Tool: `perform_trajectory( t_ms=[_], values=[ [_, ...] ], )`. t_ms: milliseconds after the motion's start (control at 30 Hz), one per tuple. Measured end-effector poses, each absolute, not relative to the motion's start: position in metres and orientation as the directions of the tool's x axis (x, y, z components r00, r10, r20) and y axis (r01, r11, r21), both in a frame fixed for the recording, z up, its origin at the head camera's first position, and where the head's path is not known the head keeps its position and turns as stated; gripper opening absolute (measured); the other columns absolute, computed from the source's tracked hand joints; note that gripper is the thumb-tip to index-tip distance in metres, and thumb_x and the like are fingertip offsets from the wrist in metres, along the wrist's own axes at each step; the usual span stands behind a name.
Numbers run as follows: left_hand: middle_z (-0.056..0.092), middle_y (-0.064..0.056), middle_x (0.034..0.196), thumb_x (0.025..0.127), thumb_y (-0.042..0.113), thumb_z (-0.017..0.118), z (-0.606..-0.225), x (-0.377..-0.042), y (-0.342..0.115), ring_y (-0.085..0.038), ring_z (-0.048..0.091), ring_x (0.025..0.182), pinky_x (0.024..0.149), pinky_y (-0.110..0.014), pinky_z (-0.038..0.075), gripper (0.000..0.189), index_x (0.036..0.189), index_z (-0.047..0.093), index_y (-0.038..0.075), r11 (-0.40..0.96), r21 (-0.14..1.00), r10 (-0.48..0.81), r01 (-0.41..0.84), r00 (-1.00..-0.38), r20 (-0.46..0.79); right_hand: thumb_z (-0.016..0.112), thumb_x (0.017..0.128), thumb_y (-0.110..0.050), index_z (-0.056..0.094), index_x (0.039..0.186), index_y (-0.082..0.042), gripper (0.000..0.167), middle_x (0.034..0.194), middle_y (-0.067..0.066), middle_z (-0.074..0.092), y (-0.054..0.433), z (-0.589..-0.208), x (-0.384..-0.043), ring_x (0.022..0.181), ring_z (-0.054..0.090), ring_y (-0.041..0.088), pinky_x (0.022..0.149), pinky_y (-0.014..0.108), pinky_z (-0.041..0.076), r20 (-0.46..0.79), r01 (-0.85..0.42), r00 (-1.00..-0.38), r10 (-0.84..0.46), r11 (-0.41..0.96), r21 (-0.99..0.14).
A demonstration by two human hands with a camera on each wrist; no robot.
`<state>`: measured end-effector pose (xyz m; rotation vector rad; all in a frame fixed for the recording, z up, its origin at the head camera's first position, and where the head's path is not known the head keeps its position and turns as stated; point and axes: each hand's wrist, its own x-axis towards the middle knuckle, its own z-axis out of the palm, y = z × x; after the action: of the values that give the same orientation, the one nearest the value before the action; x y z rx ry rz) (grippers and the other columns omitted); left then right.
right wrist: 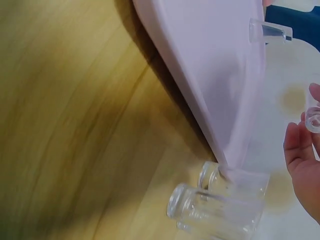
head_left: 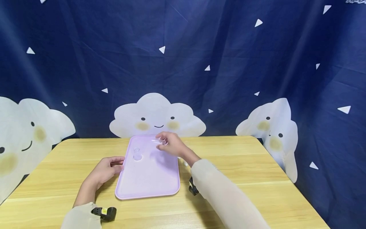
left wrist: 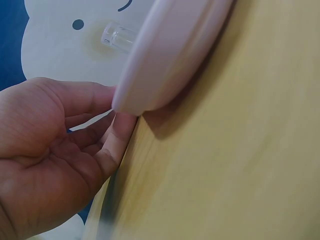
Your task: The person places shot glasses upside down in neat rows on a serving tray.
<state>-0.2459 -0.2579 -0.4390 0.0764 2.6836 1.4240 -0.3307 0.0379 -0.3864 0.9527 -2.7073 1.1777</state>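
Observation:
At the left rim of the pale purple tray (head_left: 148, 178), my left hand (head_left: 106, 170) holds the edge, fingertips and thumb right at it in the left wrist view. My right hand (head_left: 172, 144) reaches over the tray's far right part and pinches a small clear glass (head_left: 159, 141), which is tilted well over. On the tray's left side stands another clear glass (head_left: 137, 155), its narrower end up. Two clear glasses (right wrist: 220, 200) stand close together on the table beside the tray; in the head view, the right forearm partly hides them.
The light wooden table (head_left: 228, 171) extends well to the right of the tray. Behind its far edge hangs a dark blue cloth (head_left: 183, 70) with white clouds and triangles. Black wrist cameras (head_left: 107, 213) sit at both sleeves.

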Motion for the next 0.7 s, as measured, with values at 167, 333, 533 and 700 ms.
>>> perform_trajectory(
  t_ms=[167, 333, 533, 700],
  values=[
    [0.062, -0.024, 0.131, 0.098, 0.005, 0.062, -0.439, -0.246, -0.258, -0.031, 0.058, 0.116, 0.091, -0.033, 0.050, 0.047, 0.140, 0.052, -0.011, 0.566, 0.825, 0.101, 0.007, -0.993, -0.061, 0.079, 0.084, -0.005, 0.067, 0.114, -0.002, 0.032, 0.104, 0.017, 0.069, 0.031, -0.391, -0.331, 0.084, 0.060, 0.014, 0.077, 0.023, 0.049, 0.292, -0.553, -0.811, -0.507, 0.500, -0.667],
    [0.062, -0.024, 0.131, 0.098, 0.005, 0.062, -0.440, -0.246, -0.258, -0.031, 0.058, 0.116, 0.090, -0.031, 0.049, 0.047, 0.141, 0.052, -0.011, 0.564, 0.825, 0.105, 0.011, -0.993, -0.059, 0.080, 0.085, -0.006, 0.068, 0.113, -0.001, 0.031, 0.103, 0.017, 0.070, 0.024, -0.395, -0.331, 0.084, 0.058, 0.014, 0.077, 0.024, 0.047, 0.280, -0.533, -0.824, -0.493, 0.504, -0.680],
    [0.062, -0.024, 0.130, 0.097, 0.005, 0.063, -0.442, -0.247, -0.259, -0.030, 0.057, 0.115, 0.089, -0.030, 0.049, 0.047, 0.140, 0.052, -0.011, 0.556, 0.831, 0.102, 0.005, -0.993, -0.062, 0.080, 0.087, -0.006, 0.070, 0.117, -0.002, 0.032, 0.094, 0.010, 0.068, 0.017, -0.398, -0.330, 0.083, 0.056, 0.012, 0.076, 0.025, 0.048, 0.254, -0.493, -0.849, -0.464, 0.520, -0.697],
    [0.062, -0.024, 0.131, 0.098, 0.005, 0.063, -0.441, -0.247, -0.259, -0.031, 0.058, 0.116, 0.089, -0.030, 0.050, 0.047, 0.141, 0.052, -0.011, 0.555, 0.832, 0.103, 0.007, -0.993, -0.060, 0.079, 0.087, -0.004, 0.070, 0.116, -0.002, 0.031, 0.084, -0.001, 0.059, 0.012, -0.401, -0.331, 0.075, 0.052, 0.008, 0.070, 0.021, 0.045, 0.242, -0.477, -0.857, -0.455, 0.524, -0.706]
  ],
)
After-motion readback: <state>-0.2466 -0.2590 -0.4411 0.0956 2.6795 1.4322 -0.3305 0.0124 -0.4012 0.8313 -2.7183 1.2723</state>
